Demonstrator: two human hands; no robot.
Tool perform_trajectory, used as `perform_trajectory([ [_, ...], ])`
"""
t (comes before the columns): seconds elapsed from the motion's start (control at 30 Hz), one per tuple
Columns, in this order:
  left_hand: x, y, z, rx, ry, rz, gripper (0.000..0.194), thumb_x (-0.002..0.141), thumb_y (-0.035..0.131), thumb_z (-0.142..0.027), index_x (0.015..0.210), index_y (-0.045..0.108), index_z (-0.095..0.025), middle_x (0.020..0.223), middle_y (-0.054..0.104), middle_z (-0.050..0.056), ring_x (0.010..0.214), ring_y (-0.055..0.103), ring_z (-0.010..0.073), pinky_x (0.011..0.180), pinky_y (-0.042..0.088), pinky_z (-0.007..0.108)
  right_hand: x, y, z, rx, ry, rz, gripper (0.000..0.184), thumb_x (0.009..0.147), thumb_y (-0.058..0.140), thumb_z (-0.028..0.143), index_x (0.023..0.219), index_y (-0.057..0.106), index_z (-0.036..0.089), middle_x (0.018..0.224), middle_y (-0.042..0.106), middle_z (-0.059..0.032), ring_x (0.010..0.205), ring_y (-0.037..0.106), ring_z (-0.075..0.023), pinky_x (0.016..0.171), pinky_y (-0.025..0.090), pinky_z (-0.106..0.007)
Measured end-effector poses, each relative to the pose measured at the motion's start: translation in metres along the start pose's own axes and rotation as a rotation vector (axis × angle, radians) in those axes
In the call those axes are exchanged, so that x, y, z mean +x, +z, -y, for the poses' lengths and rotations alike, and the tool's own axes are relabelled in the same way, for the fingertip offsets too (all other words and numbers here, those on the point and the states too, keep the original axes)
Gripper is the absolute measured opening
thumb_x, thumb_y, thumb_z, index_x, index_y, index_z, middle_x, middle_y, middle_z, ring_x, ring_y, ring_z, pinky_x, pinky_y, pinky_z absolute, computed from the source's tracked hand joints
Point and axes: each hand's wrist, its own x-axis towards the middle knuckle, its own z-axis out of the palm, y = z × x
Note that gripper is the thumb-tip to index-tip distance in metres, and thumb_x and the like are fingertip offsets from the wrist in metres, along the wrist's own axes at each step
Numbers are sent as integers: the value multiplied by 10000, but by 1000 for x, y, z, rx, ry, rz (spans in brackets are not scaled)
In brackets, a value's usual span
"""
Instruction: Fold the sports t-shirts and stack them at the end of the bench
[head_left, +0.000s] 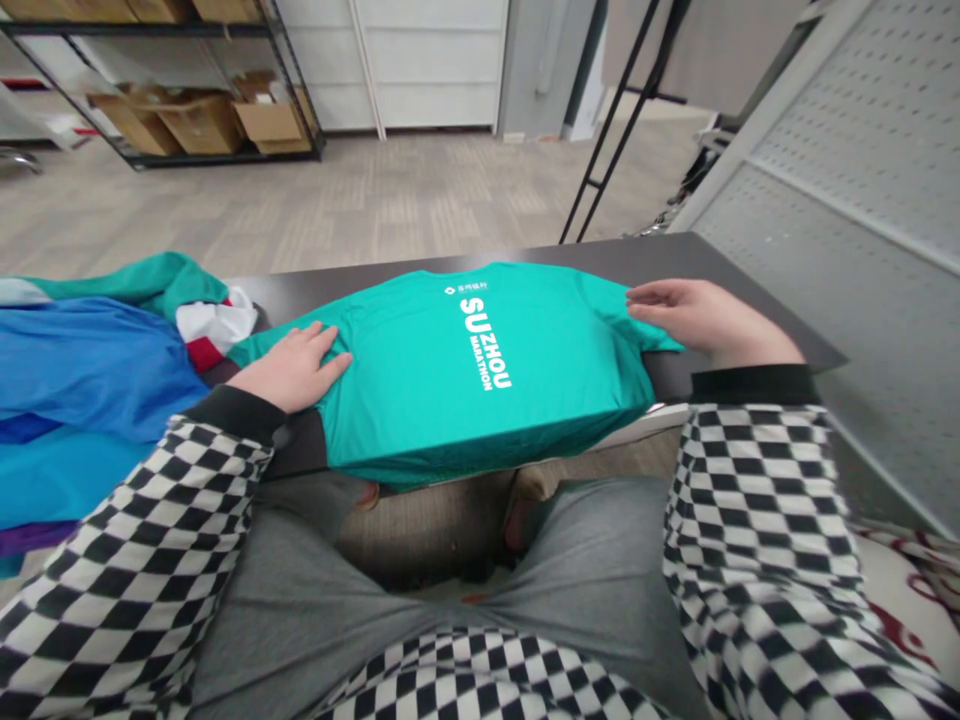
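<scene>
Here's the shirt [405, 380], green, spread across the middle of the frame on a dark table [675, 262], its lower edge draping over the near side. The hands are well apart: the left hand [296, 362], left of center, lies palm down on the sleeve, fingers spread; the right hand [690, 310], right of center, is at the other sleeve, fingers close together, and whether they pinch the cloth I cannot tell.

Crowding in from the left edge comes a heap [82, 350] of clothes, blue, green, white, red and purple, right up by the left sleeve. Over on the right, a perforated panel [862, 200] walls off that end of the table. A black stand [611, 140] rises behind the far edge, upper right.

Upper left, there's a black shelf [150, 30] with cardboard boxes [199, 122]; top center, white cabinets [431, 60]; between them and the table, gray floor [360, 200]. Patterned cloth [907, 600] peeks out lower right, past the checked sleeve of the right arm.

And the lettering! White capitals run sideways down the shirt: "SUZHOU", the "SU" biggest, with smaller "MARATHON" alongside. Above sits a little diamond logo [450, 291] beside Chinese characters, too small to read surely.
</scene>
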Motion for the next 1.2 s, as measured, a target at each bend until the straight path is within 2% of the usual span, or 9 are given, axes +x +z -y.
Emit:
perform_trajectory([
  [0.13,0,2,16,-8,8,-59,817,1125,305,-635,1688,490,-73,1749,497,216,1693,375,357,1390,284,500,8,14,0,-135,65,44,471,961,826,471,1340,812,192,1239,839,-143,1128,771,-349,1139,583,-502],
  [0.27,0,9,22,34,-32,-24,841,1121,304,-631,1703,472,-48,1751,484,242,1705,344,383,1391,267,523,9,41,13,-150,-67,11,502,1018,710,499,1426,782,215,1419,793,-128,1299,733,-370,1234,527,-505],
  [0.37,-3,15,11,52,-120,-17,891,1104,289,-671,1764,399,-82,1811,395,242,1711,318,429,1377,279,591,12,70,25,-198,-155,86,660,1061,589,605,1611,653,247,1693,608,-113,1574,552,-387,1346,412,-558],
  [0.47,-4,16,-5,39,-235,-17,879,1109,243,-685,1811,327,-162,1875,279,193,1714,282,480,1347,287,696,19,89,27,-325,-138,149,785,1083,467,705,1734,500,268,1852,363,-122,1712,326,-430,1373,271,-714],
  [0.63,8,12,-22,-12,-246,-17,873,1120,229,-710,1835,270,-211,1909,186,126,1753,186,446,1395,191,679,43,89,4,-414,-90,145,852,1100,298,746,1783,413,251,1883,279,-122,1737,251,-432,1372,225,-736],
  [0.8,21,9,-23,-91,-232,-22,864,1123,259,-714,1817,327,-204,1902,197,160,1764,180,405,1400,185,662,59,82,-16,-441,-63,120,894,1088,265,753,1795,392,221,1883,268,-144,1730,259,-448,1355,230,-765],
  [1.0,11,10,22,-62,-262,18,837,1127,304,-679,1815,321,-202,1894,216,190,1756,202,419,1379,214,671,55,83,-11,-522,-46,119,845,1112,251,713,1811,348,247,1888,271,-111,1734,272,-407,1370,268,-716],
  [1.1,10,11,54,-71,-278,-63,771,1121,368,-547,1744,429,-97,1816,371,258,1712,319,407,1372,286,575,53,83,-8,-503,-42,110,872,1107,233,740,1806,365,236,1886,269,-122,1732,275,-414,1374,249,-720],
  [1.2,11,13,72,-108,-288,-203,652,1072,445,-437,1533,632,-15,1588,609,290,1550,528,385,1327,379,478,53,83,-9,-488,-38,102,895,1097,226,763,1805,368,233,1884,270,-127,1734,268,-423,1371,246,-731],
])
